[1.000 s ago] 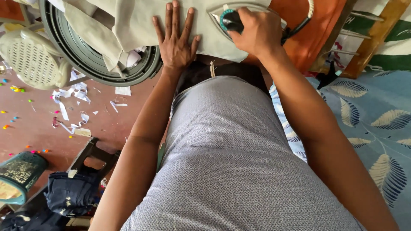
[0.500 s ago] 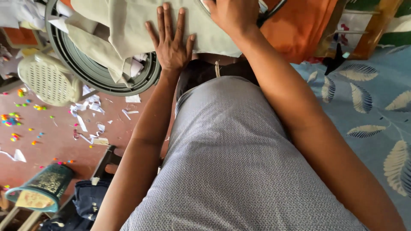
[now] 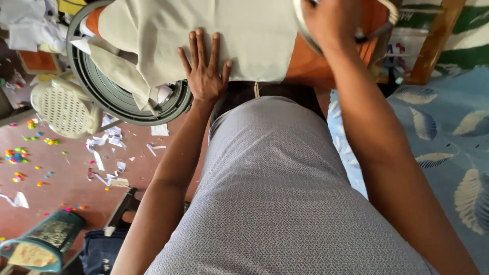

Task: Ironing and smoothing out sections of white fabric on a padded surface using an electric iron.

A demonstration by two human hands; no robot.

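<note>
While my left hand (image 3: 205,69) lies flat, fingers spread, on the beige cloth (image 3: 239,38) at upper centre of the frame, it grips nothing. The cloth is smooth, matte, one folded edge drooping at upper left over an orange surface (image 3: 305,63). My right hand (image 3: 328,20), upper right, is closed around an iron (image 3: 374,33), mostly hidden. A round grey ribbed plastic rim (image 3: 109,99) sits beneath. Lower left, a teal bucket (image 3: 43,244); contents unclear.
</note>
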